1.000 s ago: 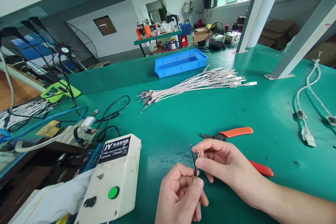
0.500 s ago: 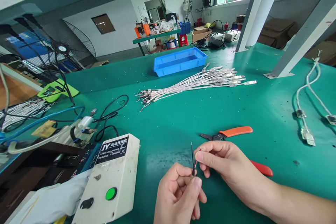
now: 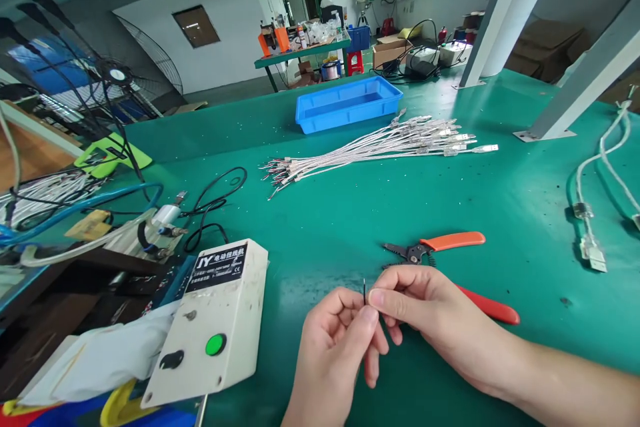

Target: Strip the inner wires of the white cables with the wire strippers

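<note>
A thin black wire with a bare tip stands up between my hands, low in the middle of the head view. My left hand is closed, its thumb and forefinger pinching around the lower part of this wire. Right against it, my right hand pinches thumb to forefinger; the thin wires in that grip are hidden by the fingers now. Wire strippers with orange-red handles lie open on the bench behind and partly under my right hand.
Several white USB cables lie bundled beside a blue tray. At left sits a white control box with a green button. More USB cables lie at right near a metal post on the green bench.
My left hand has risen so its fingertips meet the right ones. Less of the black wire shows, and the red and white wires are now covered. The view has shifted slightly.
</note>
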### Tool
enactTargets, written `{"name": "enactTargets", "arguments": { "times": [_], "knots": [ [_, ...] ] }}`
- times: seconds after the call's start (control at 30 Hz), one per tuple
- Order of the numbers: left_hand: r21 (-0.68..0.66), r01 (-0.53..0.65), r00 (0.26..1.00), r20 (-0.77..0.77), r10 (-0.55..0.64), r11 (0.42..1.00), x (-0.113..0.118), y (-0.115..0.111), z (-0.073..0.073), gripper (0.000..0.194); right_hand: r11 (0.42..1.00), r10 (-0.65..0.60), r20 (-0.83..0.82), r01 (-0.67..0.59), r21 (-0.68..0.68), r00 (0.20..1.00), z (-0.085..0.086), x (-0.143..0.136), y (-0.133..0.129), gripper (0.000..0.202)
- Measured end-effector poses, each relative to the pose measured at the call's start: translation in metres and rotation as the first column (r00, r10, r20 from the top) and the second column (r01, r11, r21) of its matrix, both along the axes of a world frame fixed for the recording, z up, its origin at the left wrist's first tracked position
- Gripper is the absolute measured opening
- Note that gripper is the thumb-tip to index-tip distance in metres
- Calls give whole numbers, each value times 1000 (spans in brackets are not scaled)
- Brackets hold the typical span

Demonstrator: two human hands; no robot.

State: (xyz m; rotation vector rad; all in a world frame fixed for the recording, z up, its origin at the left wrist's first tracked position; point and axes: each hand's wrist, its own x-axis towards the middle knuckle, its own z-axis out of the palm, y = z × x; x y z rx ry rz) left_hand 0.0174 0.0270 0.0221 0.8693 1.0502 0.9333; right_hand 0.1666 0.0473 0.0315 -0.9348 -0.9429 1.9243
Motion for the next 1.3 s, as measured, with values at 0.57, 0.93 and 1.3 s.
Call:
{"name": "enactTargets", "arguments": {
  "times": [0.57, 0.93, 1.3],
  "knots": [
    [-61, -94, 995, -49, 91, 994, -4, -3, -8, 41, 999, -15, 111, 12, 31, 994, -2, -3, -1, 26],
    [-10, -39, 999, -16, 39, 999, -3, -3, -3, 39, 998, -24, 97, 18, 60, 995, -1, -1, -1, 36],
    [-17, 24, 999, -41, -24, 1000, -6, 0, -5, 34, 999, -25, 15, 26, -35, 1000, -4, -1, -1, 30]
  ]
}}
